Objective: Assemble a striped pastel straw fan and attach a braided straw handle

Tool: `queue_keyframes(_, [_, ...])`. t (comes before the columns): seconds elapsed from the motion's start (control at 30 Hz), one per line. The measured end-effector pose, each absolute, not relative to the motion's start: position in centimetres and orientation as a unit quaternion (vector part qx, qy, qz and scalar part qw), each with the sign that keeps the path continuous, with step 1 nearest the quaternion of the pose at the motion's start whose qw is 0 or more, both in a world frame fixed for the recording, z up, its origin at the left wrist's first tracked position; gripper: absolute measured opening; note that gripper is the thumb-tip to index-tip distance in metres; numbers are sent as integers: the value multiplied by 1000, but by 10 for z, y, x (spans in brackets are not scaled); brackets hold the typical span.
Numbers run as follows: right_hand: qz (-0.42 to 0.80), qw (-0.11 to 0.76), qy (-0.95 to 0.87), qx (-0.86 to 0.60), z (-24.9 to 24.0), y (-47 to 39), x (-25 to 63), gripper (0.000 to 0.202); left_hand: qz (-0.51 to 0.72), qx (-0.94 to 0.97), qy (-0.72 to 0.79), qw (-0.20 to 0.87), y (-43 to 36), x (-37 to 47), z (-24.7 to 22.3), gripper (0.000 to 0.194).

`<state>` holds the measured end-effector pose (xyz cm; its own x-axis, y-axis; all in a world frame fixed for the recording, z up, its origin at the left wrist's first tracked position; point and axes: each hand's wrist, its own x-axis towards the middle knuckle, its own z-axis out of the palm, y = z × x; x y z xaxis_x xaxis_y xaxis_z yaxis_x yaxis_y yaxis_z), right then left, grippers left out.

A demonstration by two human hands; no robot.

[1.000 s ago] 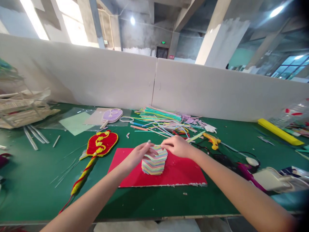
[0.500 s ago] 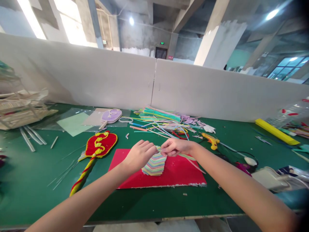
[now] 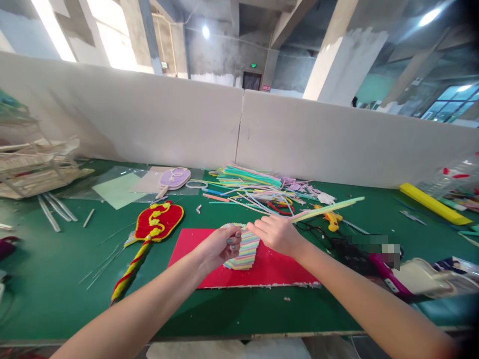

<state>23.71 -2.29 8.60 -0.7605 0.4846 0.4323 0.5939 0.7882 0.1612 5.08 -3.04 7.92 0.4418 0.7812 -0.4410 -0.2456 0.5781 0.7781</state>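
Note:
A striped pastel piece [image 3: 247, 253] made of zigzag rows lies on the red board [image 3: 284, 269]. My left hand [image 3: 224, 243], fingers curled with the nails facing up, is at the piece's upper left edge; what it grips there is too small to make out. My right hand [image 3: 275, 232] is closed round a bundle of pale green, yellow and pink strips [image 3: 329, 209], which sticks out to the right past the hand. Both hands are close together over the top of the striped piece.
Behind the board lies a pile of coloured strips [image 3: 250, 179]. A red and yellow fan [image 3: 159, 222] and a purple fan [image 3: 174, 178] are at left. At right are an orange glue gun [image 3: 332, 219], a yellow bar [image 3: 434, 203] and a plastic bottle [image 3: 454, 177].
My left hand has turned over, showing its curled fingers. My right hand has rotated, and the strip bundle has swung up to point right and away from the board.

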Motion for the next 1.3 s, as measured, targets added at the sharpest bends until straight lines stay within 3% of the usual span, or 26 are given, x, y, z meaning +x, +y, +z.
queue_keyframes(0.07, [-86,194,-926,-312,86,-22,237,28,316,377,416,765,-29,46,77,29])
queue_keyframes(0.13, [56,188,-915,-353,91,-17,237,27,322,513,418,677,-26,39,73,35])
queue_keyframes(0.3, [420,84,-817,-386,111,1,244,35,321,824,416,212,-25,23,68,26])
queue_keyframes(0.4, [514,69,-781,-348,114,7,247,38,270,898,345,29,-27,19,69,17])
queue_keyframes(0.53, [591,40,-740,-320,112,6,247,35,244,933,259,-62,-30,17,74,22])
queue_keyframes(0.63, [613,37,-725,-312,112,2,246,33,241,939,241,-55,-29,18,74,21])
queue_keyframes(0.73, [577,80,-750,-314,113,0,243,34,277,918,284,24,-30,22,72,23])
queue_keyframes(0.93, [387,190,-823,-371,103,-4,232,32,400,691,429,423,-38,41,74,31])
queue_keyframes(1.03, [267,254,-850,-377,97,-9,228,26,443,543,439,562,-40,50,77,30])
queue_keyframes(1.1, [271,261,-842,-386,96,-9,229,27,456,521,433,578,-40,51,80,28])
queue_keyframes(1.3, [488,219,-738,-412,104,-4,248,49,434,659,416,452,-36,37,85,29])
